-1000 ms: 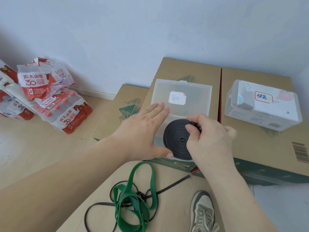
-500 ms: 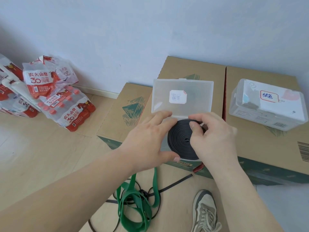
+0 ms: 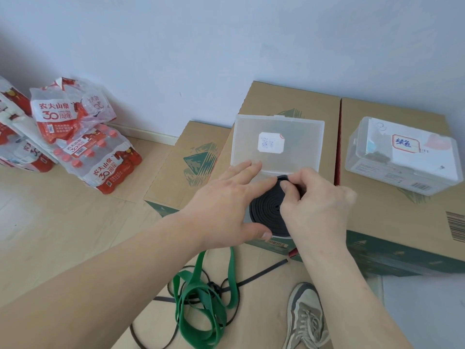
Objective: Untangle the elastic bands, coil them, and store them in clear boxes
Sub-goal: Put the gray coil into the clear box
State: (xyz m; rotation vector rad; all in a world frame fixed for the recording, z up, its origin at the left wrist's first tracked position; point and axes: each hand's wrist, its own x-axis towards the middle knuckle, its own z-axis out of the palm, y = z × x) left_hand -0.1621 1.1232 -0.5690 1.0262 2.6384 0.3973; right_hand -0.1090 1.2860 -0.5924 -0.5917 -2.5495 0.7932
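Floorboards [image 3: 63,235] nearest the camera are being occupied by a tangle: a green elastic band [image 3: 201,306] is lying looped and knotted together with a thin black elastic band [image 3: 261,273], whose one end is reaching toward the foot of the cartons. Just beside the tangle a grey sneaker [image 3: 305,321] is being seen from above.

Beyond that, a coiled black elastic band [image 3: 266,215] is being held flat in the base of an open clear box [image 3: 276,144], at the near edge of the middle cardboard carton [image 3: 289,102]. The coil is being gripped by the right hand [image 3: 319,210], whose fingers [image 3: 286,186] are being curled and pinched onto the coil's far rim, where a loose end is being pressed down. The left hand [image 3: 226,210] is being laid against the coil's left side, its fingers [image 3: 251,170] being spread and stretched over the box's edge, with the thumb being pressed at the near rim.

The box's lid, bearing a white sticker [image 3: 271,142], is being stood up behind the coil. To the right, on another carton [image 3: 402,222], a closed clear box [image 3: 402,154] with a handwritten label is being kept well apart. A lower carton [image 3: 186,162] is being set to the left. Farther left, shrink-wrapped packs of red-capped bottles [image 3: 83,147] are being piled against the white wall [image 3: 226,46].
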